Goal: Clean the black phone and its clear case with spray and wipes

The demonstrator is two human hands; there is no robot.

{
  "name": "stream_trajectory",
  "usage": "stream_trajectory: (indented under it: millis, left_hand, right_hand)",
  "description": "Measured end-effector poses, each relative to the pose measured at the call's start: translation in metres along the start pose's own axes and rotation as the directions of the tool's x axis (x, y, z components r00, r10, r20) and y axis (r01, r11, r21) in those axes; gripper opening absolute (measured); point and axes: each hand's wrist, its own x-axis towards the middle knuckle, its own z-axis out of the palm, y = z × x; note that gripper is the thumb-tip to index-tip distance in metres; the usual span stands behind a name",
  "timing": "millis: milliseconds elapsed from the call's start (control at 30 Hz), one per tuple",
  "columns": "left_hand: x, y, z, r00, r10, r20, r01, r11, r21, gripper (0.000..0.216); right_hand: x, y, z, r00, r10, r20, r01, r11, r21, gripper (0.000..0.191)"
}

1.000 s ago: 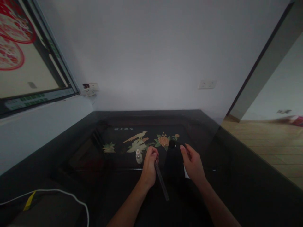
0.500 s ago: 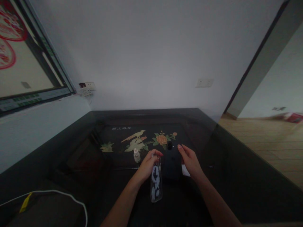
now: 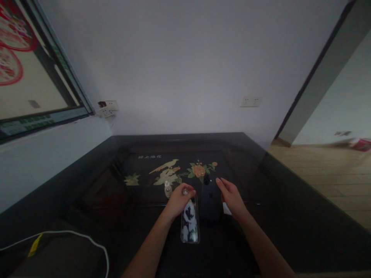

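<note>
Your left hand grips the phone case by its far end, fingers closed. It runs near-to-far, just left of the phone beside your open right hand.

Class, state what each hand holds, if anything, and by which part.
The left hand holds the patterned phone case by its far end. The right hand lies at the right edge of the dark phone; a grip cannot be told.

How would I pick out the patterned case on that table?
Find the black lacquered table with painted bird and flowers. At its near side, the left hand grips a clear phone case. Unlike the plain dark phone beside it, it bears black-and-white blotches.
</note>
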Motion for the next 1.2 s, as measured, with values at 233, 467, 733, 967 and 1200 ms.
stream_trajectory:
  millis: [233, 467, 733, 967, 1200]
  left_hand:
    - [-0.002, -0.002, 0.005, 0.978, 0.191, -0.082, -0.166, 0.956, 0.240, 0.023]
    - [-0.010, -0.002, 0.015, 0.945, 0.325, -0.040, -0.257, 0.810, 0.528, 0.029]
    - [-0.014, 0.009, 0.018, 0.921, 0.384, -0.056, -0.246, 0.690, 0.681, 0.020]
    - [-0.005, 0.006, 0.022, 0.938, 0.347, -0.020, -0.231, 0.667, 0.709, 0.018]
    - [-0.004, 0.001, 0.022, 0.945, 0.326, 0.014, -0.221, 0.608, 0.763, 0.020]
  right_hand:
    - [0.004, 0.008, 0.000, 1.000, -0.010, -0.005, 0.009, 0.999, -0.043, 0.044]
    - [0.006, 0.015, 0.000, 1.000, 0.008, -0.006, -0.009, 0.995, -0.095, 0.051]
    - [0.000, 0.006, 0.005, 0.999, 0.029, 0.024, -0.028, 0.999, -0.022, 0.042]
    - [-0.002, 0.003, 0.006, 0.997, 0.054, 0.046, -0.056, 0.998, 0.036, 0.037]
    - [-0.001, 0.006, 0.006, 0.996, 0.064, 0.057, -0.066, 0.997, 0.040, 0.043]
